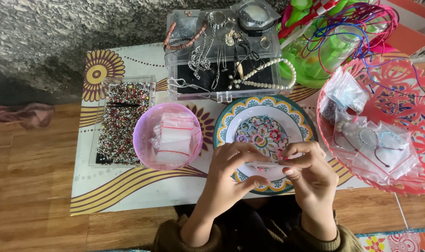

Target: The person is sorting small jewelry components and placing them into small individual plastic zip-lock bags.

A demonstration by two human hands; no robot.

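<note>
My left hand and right hand meet over the near edge of the patterned plate. My fingers are curled in, thumb and fingertips of each hand pinched on a small clear bag stretched between them; something tiny and pink shows at my right fingertips, too small to tell. Farther in on the plate lie a few small coloured bead rings. Just left of the plate sits a pink bowl full of empty zip bags. Left of that, a clear tray of mixed beads. Behind the plate stands a clear box draped with necklaces. Right of the plate, a red openwork basket holds bagged bracelets.
</note>
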